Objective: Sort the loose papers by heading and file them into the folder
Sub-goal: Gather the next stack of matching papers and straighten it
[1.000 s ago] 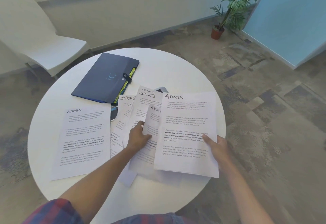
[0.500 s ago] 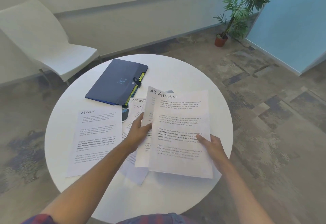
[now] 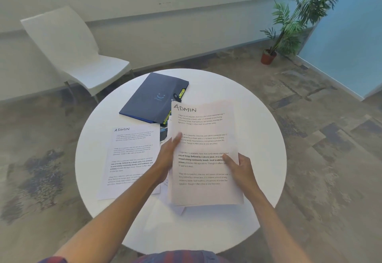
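Observation:
Both hands hold up a sheet headed ADMIN (image 3: 204, 130) above the middle of the round white table (image 3: 258, 130). My left hand (image 3: 168, 155) grips its left edge, thumb on the front. My right hand (image 3: 239, 169) pinches its right edge lower down. At least one more sheet lies behind it in the same grip. Another ADMIN sheet (image 3: 132, 155) lies flat on the table to the left. The closed dark blue folder (image 3: 153, 97) with yellow tabs lies at the back of the table. Other loose papers (image 3: 179, 209) peek out under the held sheet.
A white chair (image 3: 76, 55) stands beyond the table at the back left. A potted plant (image 3: 268, 55) stands on the floor at the back right, next to a blue wall. A dark object (image 3: 163, 135) lies partly hidden between the folder and the papers.
The left hand lifted a second ADMIN sheet off the pile and brought it behind the right hand's sheet; both now line up as one stack. The SPORTS sheets are now hidden beneath.

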